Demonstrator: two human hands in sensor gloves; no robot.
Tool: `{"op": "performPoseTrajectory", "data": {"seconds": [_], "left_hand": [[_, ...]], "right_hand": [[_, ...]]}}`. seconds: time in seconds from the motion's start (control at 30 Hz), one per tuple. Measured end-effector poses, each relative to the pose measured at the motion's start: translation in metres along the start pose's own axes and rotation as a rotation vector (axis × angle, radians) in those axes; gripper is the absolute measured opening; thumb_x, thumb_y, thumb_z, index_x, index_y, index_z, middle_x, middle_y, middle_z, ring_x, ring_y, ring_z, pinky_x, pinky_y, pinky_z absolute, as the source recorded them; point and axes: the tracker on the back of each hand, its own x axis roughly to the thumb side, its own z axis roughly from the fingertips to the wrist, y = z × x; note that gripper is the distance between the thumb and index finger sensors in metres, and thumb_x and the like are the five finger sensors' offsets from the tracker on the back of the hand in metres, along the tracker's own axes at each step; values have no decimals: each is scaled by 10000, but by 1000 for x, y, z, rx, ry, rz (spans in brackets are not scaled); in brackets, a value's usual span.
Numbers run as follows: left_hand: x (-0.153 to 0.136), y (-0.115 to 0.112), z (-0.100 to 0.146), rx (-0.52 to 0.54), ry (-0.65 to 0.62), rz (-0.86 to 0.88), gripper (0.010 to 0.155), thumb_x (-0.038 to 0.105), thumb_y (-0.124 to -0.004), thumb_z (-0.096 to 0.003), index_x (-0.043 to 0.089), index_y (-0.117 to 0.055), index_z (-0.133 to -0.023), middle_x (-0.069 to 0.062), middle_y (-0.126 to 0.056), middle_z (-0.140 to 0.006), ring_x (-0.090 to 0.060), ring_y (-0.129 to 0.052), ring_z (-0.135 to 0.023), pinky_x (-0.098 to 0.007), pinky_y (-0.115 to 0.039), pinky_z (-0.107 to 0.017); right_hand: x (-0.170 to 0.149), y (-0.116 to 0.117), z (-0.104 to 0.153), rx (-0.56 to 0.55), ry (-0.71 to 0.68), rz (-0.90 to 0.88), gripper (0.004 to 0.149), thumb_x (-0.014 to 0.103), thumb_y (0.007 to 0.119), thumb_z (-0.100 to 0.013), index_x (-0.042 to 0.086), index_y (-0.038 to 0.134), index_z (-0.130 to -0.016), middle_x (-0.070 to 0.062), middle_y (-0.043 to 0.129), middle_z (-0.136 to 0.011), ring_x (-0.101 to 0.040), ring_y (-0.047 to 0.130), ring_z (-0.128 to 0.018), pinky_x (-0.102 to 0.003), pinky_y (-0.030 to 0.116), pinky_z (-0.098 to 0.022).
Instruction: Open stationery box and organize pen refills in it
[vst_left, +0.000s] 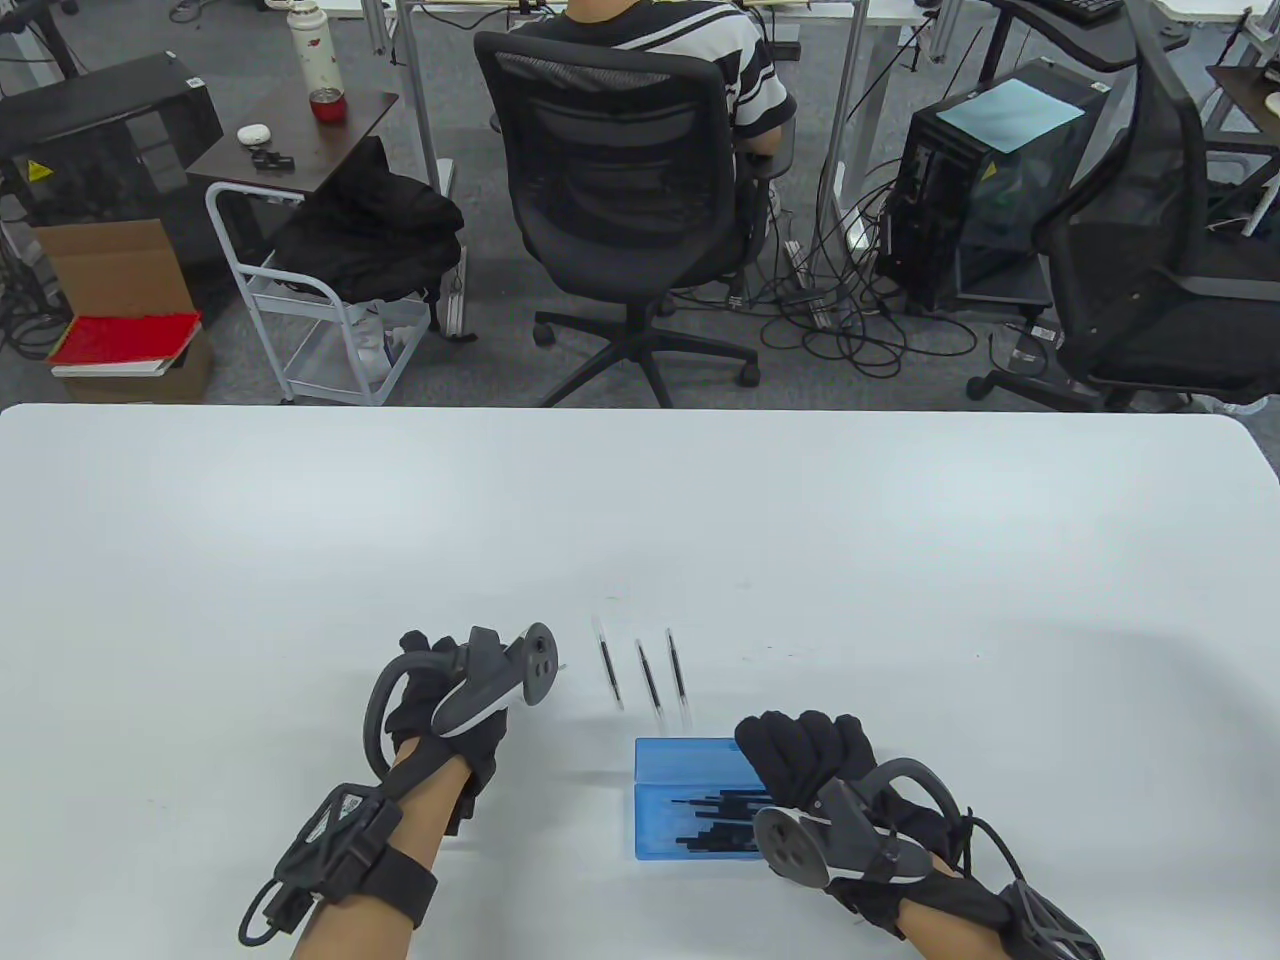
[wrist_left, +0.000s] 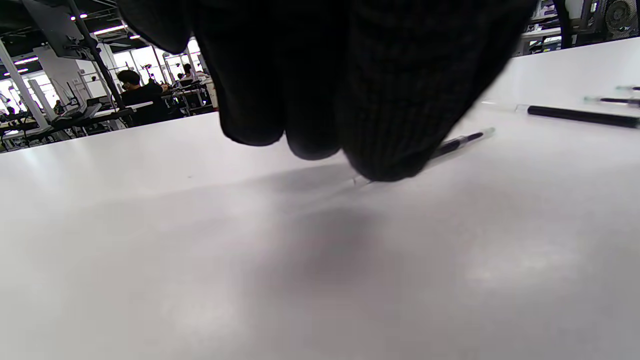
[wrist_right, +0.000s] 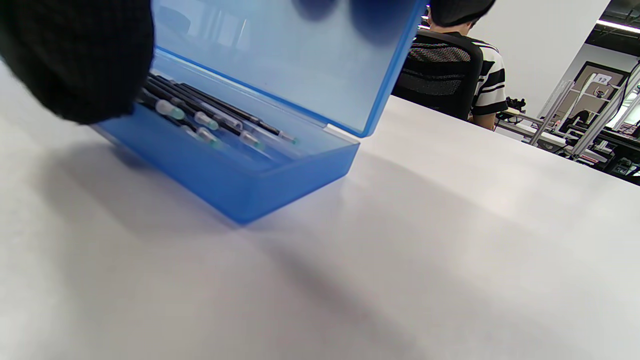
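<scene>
A pen refill (wrist_left: 457, 142) is being pinched off the table (vst_left: 300, 520) by the left hand (vst_left: 450, 700), best lifted level toward the open blue stationery box (vst_left: 690, 800), whose lid is being held up by the right hand's (vst_left: 810, 760) curled fingers.

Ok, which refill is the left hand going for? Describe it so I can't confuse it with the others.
On the white table, look just right of the left hand, before the row of three loose refills. A fourth refill lies under that hand's fingertips, mostly hidden in the table view. Unlike the three, which lie apart and untouched, its end disappears beneath the glove.
</scene>
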Motion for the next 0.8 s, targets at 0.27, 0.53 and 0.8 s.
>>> {"op": "performPoseTrajectory", "data": {"seconds": [0.27,0.53,0.8], "left_hand": [[4,-8,-9,-17,11,-35,537,326,-951,-478,262,-794,-988,46,-934,-952,-277,-916,-948,-650,-505,-836],[4,-10,-10,-16,4,-27,494,305,-938,-488,265,-817,-965,49,-958,-922,-270,-935,-930,-649,-517,-831],[5,-12,-9,1,-10,-17,459,287,-936,-489,259,-839,-936,54,-987,-877,-250,-967,-898,-640,-539,-828]], "right_hand": [[-1,0,0,1,-4,-7,1218,577,853,-341,111,41,-1121,-210,285,-1219,-532,475,-1062,-702,465,-771],[-1,0,0,3,-5,-11,1216,575,853,-343,112,42,-1122,-209,286,-1220,-532,475,-1062,-703,465,-771],[-1,0,-1,4,-4,-8,1217,574,854,-342,108,42,-1121,-210,286,-1219,-533,474,-1062,-703,466,-770]]}}
